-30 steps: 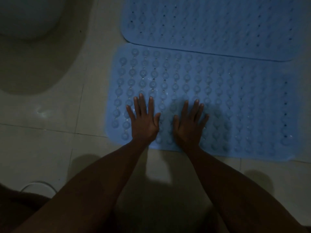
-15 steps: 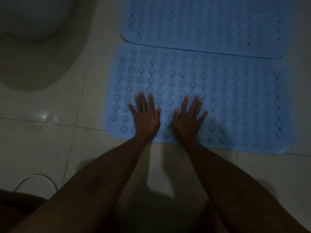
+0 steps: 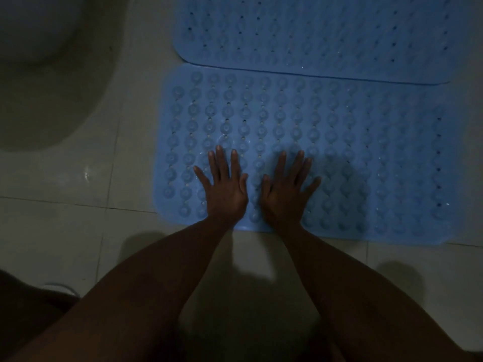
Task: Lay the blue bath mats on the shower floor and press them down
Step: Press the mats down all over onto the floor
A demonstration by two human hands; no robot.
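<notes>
Two hands: both flat on the near mat (image 3: 352,158), side by side, thumbs close together but not touching
Left hand (image 3: 226,190): palm down, fingers straight and spread; grasping nothing; pressing near the mat's front-left area, heel of the palm just inside the front edge
Right hand (image 3: 283,195): same pose, fingers splayed, nothing gripped; sits just right of the left hand, shadow falling on the mat to its right
Near mat: blue, rows of round bumps and small holes; lies flat on the tiled floor (image 3: 65,231); front edge follows a grout line closely; its bumps read raised, so possibly suction-cup side up, cannot tell for sure in this light
Far mat (image 3: 313,35): blue, also flat on the floor; its near edge overlaps or butts the near mat's far edge, cannot tell which; runs out of view at top
Left of the mats: pale curved fixture (image 3: 47,74), well apart from both mats; dim, type unclear
Step in hand: laying looks done for both mats; pressing-down is under way on the near mat, front-left section
Next move, my read: shift both palms to the right along the front edge, then work toward the far rows and the seam; right half of the near mat untouched at present; flat palms, weight straight down, no sliding, or the mat may creep off the grout line
Risk: seam between mats may lift if the edges overlap
</notes>
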